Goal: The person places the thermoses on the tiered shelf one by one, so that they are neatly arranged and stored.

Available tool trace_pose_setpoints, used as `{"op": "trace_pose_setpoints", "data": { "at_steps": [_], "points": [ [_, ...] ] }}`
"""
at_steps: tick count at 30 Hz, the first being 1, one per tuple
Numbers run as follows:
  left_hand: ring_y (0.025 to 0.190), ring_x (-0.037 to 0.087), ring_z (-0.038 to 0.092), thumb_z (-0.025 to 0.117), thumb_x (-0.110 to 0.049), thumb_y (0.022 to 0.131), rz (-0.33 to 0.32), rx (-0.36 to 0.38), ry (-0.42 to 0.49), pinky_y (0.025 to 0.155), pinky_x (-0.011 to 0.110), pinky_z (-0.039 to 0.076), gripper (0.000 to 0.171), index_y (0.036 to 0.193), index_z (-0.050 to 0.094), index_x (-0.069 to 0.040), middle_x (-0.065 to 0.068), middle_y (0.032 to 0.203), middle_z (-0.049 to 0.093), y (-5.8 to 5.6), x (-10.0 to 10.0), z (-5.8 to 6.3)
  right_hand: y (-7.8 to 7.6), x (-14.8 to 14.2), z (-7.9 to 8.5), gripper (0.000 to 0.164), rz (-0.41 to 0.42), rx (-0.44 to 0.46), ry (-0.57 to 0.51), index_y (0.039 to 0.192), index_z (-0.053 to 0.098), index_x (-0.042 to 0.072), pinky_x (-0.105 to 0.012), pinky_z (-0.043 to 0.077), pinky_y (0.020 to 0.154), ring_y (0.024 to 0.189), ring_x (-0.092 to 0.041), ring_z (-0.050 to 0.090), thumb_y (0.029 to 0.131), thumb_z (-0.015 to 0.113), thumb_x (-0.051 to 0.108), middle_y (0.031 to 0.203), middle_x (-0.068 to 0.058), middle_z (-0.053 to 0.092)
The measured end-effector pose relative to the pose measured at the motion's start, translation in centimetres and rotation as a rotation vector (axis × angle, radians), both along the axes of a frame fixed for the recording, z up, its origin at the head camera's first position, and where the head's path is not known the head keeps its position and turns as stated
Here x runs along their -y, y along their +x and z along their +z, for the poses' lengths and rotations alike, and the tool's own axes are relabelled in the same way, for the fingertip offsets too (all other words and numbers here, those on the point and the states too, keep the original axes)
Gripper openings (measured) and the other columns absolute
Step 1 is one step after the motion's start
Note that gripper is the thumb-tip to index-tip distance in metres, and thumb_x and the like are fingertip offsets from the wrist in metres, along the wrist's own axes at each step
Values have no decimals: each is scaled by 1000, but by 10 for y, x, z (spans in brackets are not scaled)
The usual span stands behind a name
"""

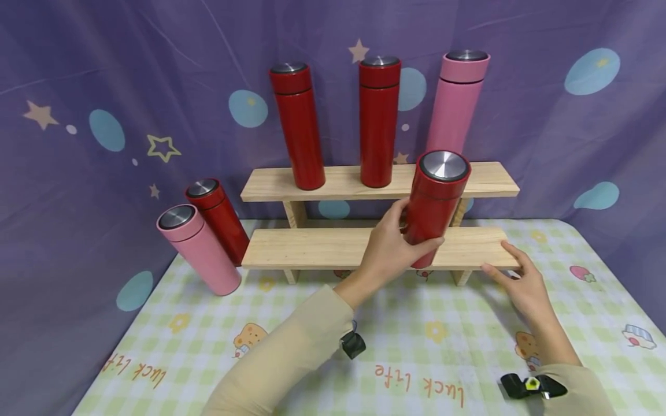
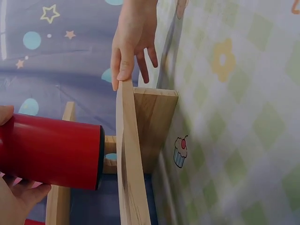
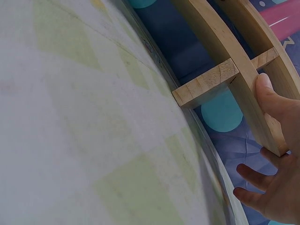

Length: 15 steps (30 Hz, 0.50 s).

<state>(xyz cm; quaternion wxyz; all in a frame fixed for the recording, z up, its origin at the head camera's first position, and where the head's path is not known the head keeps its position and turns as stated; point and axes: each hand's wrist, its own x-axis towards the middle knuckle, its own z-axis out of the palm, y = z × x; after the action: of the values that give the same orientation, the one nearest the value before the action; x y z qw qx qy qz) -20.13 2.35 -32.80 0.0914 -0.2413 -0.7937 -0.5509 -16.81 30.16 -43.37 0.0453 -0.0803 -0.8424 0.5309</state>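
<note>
My left hand [image 1: 392, 245] holds a red thermos flask [image 1: 434, 202] with a silver-topped lid, lifted above the lower board of a two-tier wooden shelf [image 1: 307, 248]. Thumb and fingers wrap its lower part; in the left wrist view its dark-rimmed base [image 2: 101, 157] hangs apart from the lower board. My right hand [image 1: 528, 289] grips the right end of that lower board. In the right wrist view its thumb [image 3: 269, 96] lies against the board, while several fingers extend past the end.
On the upper board stand two red flasks [image 1: 299, 127] [image 1: 380, 121] and a pink flask [image 1: 458, 104], partly hidden by the held one. A pink flask [image 1: 200, 251] and another red flask [image 1: 221, 222] stand left of the shelf on the checked tablecloth [image 1: 416, 341]. A purple curtain [image 1: 171, 75] hangs behind.
</note>
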Motion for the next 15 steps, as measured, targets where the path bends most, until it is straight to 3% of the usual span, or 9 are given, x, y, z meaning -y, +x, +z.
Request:
{"op": "trace_pose_setpoints", "data": {
  "at_steps": [10, 15],
  "points": [
    [108, 3, 57, 84, -36, 80, -37, 43, -12, 87, 20, 49, 80, 145, 42, -17, -8, 127, 55, -10, -28, 2, 1, 0, 0, 85, 10, -3, -1, 160, 16, 28, -70, 29, 100, 139, -54, 22, 93, 65, 48, 159, -27, 15],
    [108, 2, 56, 83, -39, 79, -1, 28, -65, 87, 20, 48, 81, 146, 41, -20, -10, 127, 55, -14, -42, 1, 1, 0, -1, 85, 11, -6, 1, 160, 16, 28, -70, 29, 101, 139, -53, 23, 94, 65, 48, 160, -25, 15]
  ]
}}
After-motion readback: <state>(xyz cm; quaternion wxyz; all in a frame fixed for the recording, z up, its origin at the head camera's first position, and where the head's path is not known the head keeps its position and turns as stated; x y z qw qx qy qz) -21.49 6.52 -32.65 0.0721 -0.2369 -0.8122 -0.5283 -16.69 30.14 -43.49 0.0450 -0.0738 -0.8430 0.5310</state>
